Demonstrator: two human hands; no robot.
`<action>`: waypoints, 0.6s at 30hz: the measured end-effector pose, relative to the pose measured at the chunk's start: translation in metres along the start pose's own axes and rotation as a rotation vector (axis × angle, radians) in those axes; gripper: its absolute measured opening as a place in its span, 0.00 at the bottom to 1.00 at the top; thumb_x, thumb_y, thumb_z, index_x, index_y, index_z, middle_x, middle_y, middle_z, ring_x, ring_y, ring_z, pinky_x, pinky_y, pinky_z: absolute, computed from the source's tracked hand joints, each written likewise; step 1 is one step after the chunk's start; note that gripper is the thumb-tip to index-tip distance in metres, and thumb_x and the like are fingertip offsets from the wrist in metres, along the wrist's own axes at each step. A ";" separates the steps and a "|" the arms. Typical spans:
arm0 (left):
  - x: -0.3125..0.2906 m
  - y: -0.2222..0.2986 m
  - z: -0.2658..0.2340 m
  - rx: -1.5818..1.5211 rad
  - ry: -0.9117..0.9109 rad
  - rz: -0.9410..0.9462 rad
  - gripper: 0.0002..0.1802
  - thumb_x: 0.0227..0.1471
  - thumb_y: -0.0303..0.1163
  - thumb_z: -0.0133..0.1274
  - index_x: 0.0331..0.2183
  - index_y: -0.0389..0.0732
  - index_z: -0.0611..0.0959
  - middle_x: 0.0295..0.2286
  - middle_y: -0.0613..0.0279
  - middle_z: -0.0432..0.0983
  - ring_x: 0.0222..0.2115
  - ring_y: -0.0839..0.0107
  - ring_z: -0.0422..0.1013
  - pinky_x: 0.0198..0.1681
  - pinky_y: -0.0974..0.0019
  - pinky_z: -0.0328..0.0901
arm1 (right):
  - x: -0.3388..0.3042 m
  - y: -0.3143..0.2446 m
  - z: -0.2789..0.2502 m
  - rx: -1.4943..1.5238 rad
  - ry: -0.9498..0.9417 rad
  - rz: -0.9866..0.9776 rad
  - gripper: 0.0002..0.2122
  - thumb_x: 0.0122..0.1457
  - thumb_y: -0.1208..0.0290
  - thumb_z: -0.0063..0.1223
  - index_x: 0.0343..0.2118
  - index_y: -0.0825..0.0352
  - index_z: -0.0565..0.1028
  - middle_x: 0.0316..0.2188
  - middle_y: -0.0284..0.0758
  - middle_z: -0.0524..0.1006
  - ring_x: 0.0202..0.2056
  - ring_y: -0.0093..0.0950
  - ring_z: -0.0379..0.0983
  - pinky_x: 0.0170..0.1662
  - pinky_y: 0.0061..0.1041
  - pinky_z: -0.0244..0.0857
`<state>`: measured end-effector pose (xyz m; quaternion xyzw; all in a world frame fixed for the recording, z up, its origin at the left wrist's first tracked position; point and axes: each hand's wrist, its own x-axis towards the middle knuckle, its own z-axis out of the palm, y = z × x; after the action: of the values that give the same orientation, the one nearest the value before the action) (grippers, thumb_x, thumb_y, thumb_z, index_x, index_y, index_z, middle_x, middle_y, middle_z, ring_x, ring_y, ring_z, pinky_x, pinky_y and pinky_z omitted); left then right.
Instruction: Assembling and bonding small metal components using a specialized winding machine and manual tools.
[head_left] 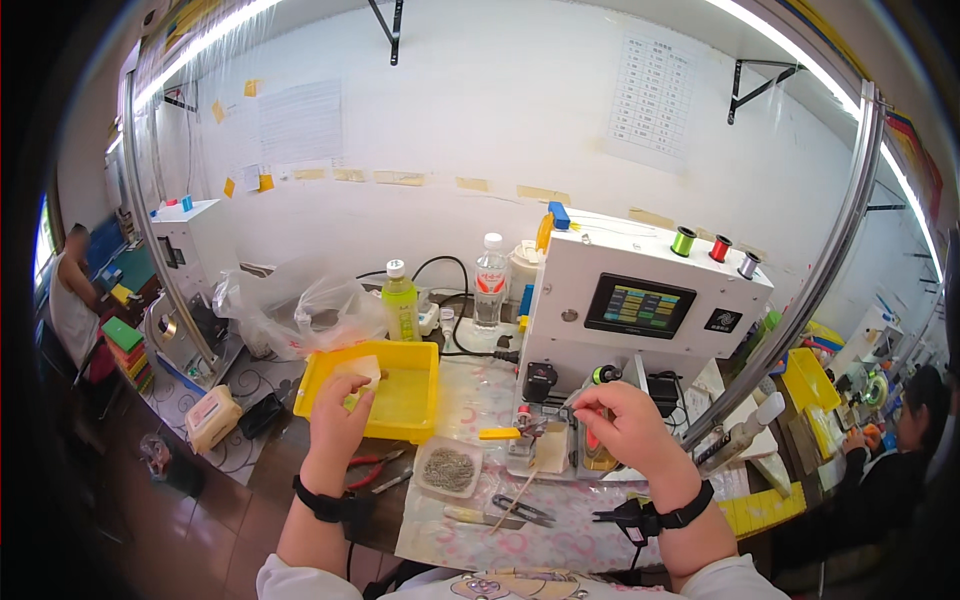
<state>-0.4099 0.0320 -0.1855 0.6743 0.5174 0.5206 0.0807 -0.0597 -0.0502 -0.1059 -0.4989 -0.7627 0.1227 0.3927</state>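
My left hand (340, 410) is over the left side of a yellow plastic tray (428, 400), fingers loosely bent and thumb apart. A beige piece of paper or card (366, 370) lies by its fingertips; I cannot make out any grip on it. At the front of a white benchtop machine (560, 300), my right hand (630, 425) pinches thumb and fingertips together. Whatever is in the pinch is too small to name. Below that hand sits the machine's small metal work area (550, 450), partly hidden. Between the hands stands a white dish (425, 484) of small silvery metal pieces.
Black snips (522, 510), a thin wooden stick (515, 500) and red-handled pliers (376, 468) lie near me. Behind are a green bottle (400, 305), a clear bottle (490, 285) and a plastic bag (300, 310). A metal post (800, 310) rises at right. People sit at both sides.
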 end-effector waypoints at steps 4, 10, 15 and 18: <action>0.014 0.063 0.004 -0.127 -0.272 0.107 0.05 0.44 0.27 0.57 0.28 0.37 0.80 0.23 0.58 0.75 0.24 0.63 0.72 0.29 0.66 0.65 | -0.006 -0.017 0.021 0.038 -0.055 -0.097 0.05 0.52 0.79 0.53 0.32 0.68 0.73 0.26 0.34 0.74 0.30 0.25 0.72 0.32 0.22 0.65; 0.003 0.136 0.062 -0.301 -0.492 0.364 0.05 0.44 0.26 0.57 0.27 0.38 0.81 0.23 0.57 0.75 0.23 0.62 0.72 0.27 0.66 0.66 | -0.009 -0.008 0.057 0.322 -0.018 0.060 0.12 0.54 0.81 0.50 0.40 0.67 0.63 0.31 0.34 0.73 0.33 0.24 0.72 0.34 0.22 0.66; -0.010 0.122 0.092 -0.381 -0.454 0.375 0.05 0.41 0.22 0.57 0.27 0.37 0.80 0.24 0.56 0.75 0.26 0.60 0.72 0.31 0.64 0.67 | -0.011 0.001 0.071 0.428 0.125 0.195 0.12 0.52 0.82 0.49 0.38 0.67 0.62 0.25 0.39 0.72 0.26 0.33 0.71 0.30 0.29 0.63; -0.011 0.119 0.095 -0.399 -0.504 0.312 0.05 0.41 0.22 0.57 0.26 0.36 0.79 0.24 0.56 0.75 0.27 0.60 0.72 0.32 0.63 0.67 | -0.014 0.007 0.074 0.512 0.145 0.282 0.12 0.52 0.82 0.47 0.39 0.66 0.61 0.23 0.35 0.70 0.24 0.26 0.68 0.27 0.25 0.61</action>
<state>-0.2616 0.0105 -0.1573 0.8235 0.2601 0.4347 0.2554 -0.1052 -0.0436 -0.1655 -0.4921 -0.6001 0.3283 0.5384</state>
